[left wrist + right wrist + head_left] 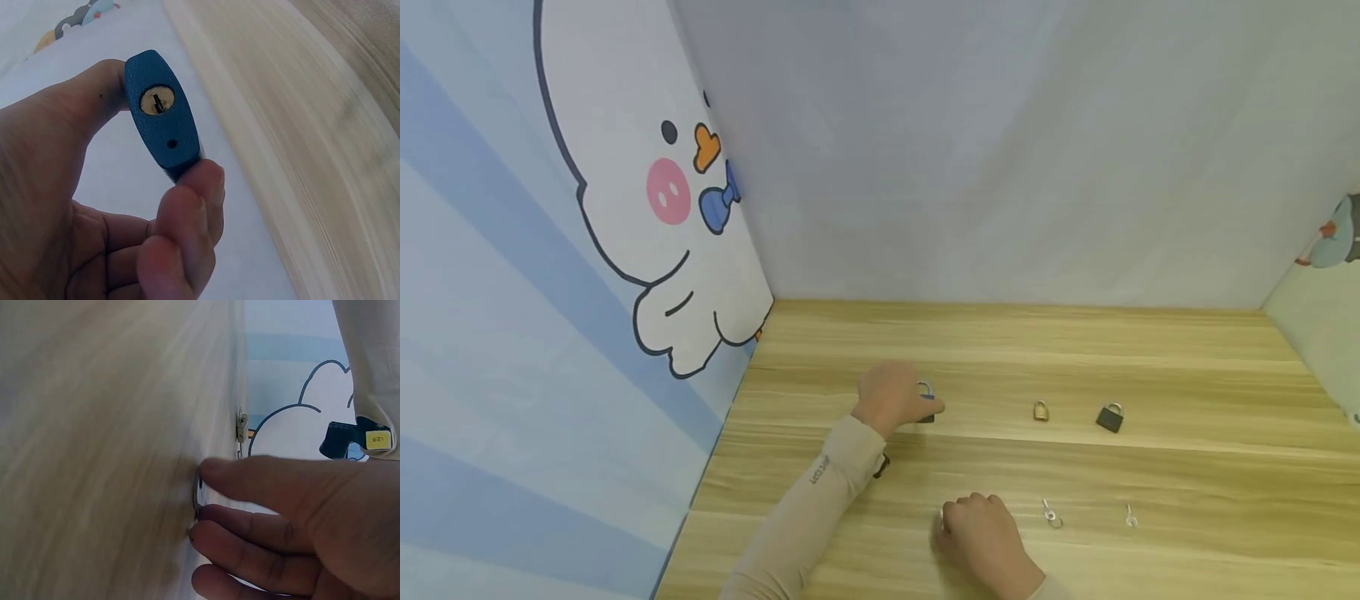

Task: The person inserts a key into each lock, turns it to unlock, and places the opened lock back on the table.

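My left hand point(891, 398) holds a blue padlock point(164, 122) between thumb and fingers. In the left wrist view its underside shows, with a brass keyhole. Its shackle points up in the head view, and the hand hides part of the body. Lower on the table, my right hand point(988, 537) pinches a small silvery key point(199, 490) between thumb and fingertips, close to the wood. Most of this key is covered by the fingers. To the right of the blue padlock, a small brass padlock point(1041, 412) and a black padlock point(1110, 418) rest on the table.
Right of my right hand lie a key with a ring point(1051, 514) and a single key point(1131, 517). The wooden table point(1225, 375) meets a pale back wall point(1000, 167). A cartoon-printed wall point(617, 208) borders its left side.
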A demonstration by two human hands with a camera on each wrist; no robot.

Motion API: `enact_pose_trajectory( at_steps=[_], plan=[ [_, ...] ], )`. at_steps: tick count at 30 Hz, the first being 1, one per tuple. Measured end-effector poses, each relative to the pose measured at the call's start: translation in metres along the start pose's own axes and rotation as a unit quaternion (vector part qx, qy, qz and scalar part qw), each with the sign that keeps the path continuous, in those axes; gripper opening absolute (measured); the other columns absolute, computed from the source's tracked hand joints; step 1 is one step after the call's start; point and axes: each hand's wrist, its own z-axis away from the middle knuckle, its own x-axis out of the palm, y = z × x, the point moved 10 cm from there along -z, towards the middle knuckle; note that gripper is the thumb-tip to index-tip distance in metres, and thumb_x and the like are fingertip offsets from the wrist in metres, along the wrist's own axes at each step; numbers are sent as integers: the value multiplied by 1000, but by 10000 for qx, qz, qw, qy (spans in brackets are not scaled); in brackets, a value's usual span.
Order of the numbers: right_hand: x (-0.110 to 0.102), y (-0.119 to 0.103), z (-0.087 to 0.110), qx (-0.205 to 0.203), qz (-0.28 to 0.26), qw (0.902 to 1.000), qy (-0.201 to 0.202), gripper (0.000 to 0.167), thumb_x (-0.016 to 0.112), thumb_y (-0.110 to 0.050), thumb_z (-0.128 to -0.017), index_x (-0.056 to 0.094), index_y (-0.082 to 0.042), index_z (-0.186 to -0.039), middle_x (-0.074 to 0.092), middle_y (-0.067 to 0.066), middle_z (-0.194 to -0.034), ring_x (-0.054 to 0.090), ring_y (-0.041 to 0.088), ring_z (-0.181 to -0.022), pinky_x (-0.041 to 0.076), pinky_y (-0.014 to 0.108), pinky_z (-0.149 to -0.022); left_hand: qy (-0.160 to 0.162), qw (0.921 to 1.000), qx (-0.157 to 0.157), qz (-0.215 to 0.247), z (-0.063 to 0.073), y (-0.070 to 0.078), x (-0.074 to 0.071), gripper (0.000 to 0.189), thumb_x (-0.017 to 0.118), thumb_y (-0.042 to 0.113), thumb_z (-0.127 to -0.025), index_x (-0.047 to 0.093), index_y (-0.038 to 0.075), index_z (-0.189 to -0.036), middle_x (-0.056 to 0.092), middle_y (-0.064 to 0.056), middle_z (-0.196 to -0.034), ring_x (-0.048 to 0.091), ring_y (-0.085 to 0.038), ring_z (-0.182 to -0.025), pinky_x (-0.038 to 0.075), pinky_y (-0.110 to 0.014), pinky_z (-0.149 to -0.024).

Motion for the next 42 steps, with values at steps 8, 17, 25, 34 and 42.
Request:
enact_pose_trajectory(
  at_steps=[8,17,25,34,42],
  plan=[
    [12,4,-1,533,-308,9973,-411,31,77,-13,-83,55,-12,-61,43,-8,-53,37,6,-49,39,23,-47,-54,9997,6,220,-1,-3,8,63,69,63,-80,33,20,-51,20,10,-42,15,-5,-38,17,-22,-36],
    [29,26,3,1236,-2299,9593,-1075,8,74,-12,-78,66,-10,-78,63,-4,-73,55,9,-60,50,30,-55,46,9993,81,369,0,-5,5,62,70,61,-80,33,20,-51,19,10,-43,14,-5,-40,16,-22,-37],
    [28,30,1,1016,-3866,9095,-1140,7,72,-10,-89,66,-9,-86,62,-4,-80,58,12,-71,50,27,-61,-56,9994,8,340,-1,-9,6,63,69,62,-81,32,20,-51,18,10,-44,13,-5,-40,16,-22,-37],
    [26,42,-13,1648,-5007,8494,-250,17,73,-23,-93,70,-6,-94,70,0,-87,66,20,-80,52,29,-68,-163,9988,-72,450,-2,-14,5,61,68,60,-83,33,20,-52,21,10,-44,17,-5,-40,18,-21,-37],
    [10,52,-28,2208,-5324,8147,641,16,74,-19,-91,72,-4,-94,72,8,-87,67,30,-80,53,30,-67,-183,9981,-107,579,-3,-16,5,60,68,59,-83,33,20,-53,23,10,-44,18,-4,-40,19,-21,-38]
  ],
)
